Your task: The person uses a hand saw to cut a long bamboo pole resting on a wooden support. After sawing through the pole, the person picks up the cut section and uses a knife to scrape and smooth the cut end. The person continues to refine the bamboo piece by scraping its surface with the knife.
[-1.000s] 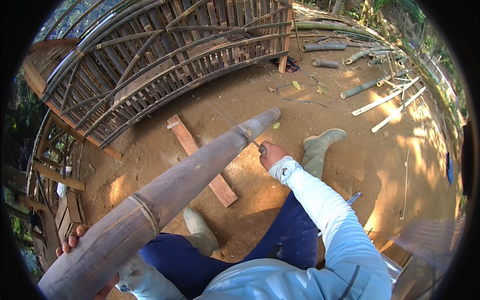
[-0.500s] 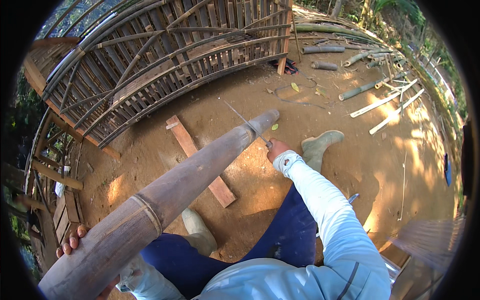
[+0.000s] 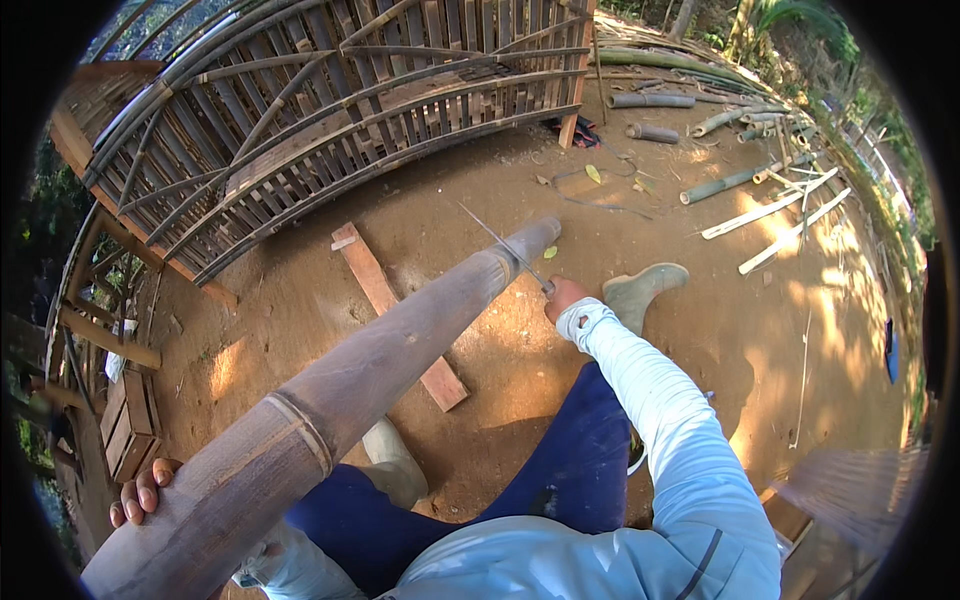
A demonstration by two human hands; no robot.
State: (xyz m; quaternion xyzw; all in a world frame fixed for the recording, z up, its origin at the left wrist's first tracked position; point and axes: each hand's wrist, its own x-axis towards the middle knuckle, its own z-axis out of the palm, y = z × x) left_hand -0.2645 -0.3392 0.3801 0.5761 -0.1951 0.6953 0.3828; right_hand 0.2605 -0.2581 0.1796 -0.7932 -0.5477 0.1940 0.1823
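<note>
A thick grey-brown bamboo pole (image 3: 375,365) runs slantwise from the lower left to the middle of the view. My left hand (image 3: 145,492) is wrapped round its near end from below, fingertips showing on the far side and the palm hidden. In my right hand (image 3: 566,298), closed round the handle, is a thin-bladed hand saw (image 3: 497,238), seen almost edge-on. Its blade lies across the pole just beyond a pale node ring near the far end. Whether the blade has cut into the wall is too small to tell.
A reddish plank (image 3: 372,280) lies on the dirt under the pole. Behind it stands a slatted bamboo bench (image 3: 370,120). Cut bamboo pieces (image 3: 735,183) and pale split strips (image 3: 770,215) lie at the far right. My boots (image 3: 645,290) stand either side of the pole.
The saw and my right hand have shifted slightly right, the blade sliding lengthwise across the pole at the same spot. My left hand keeps its hold.
</note>
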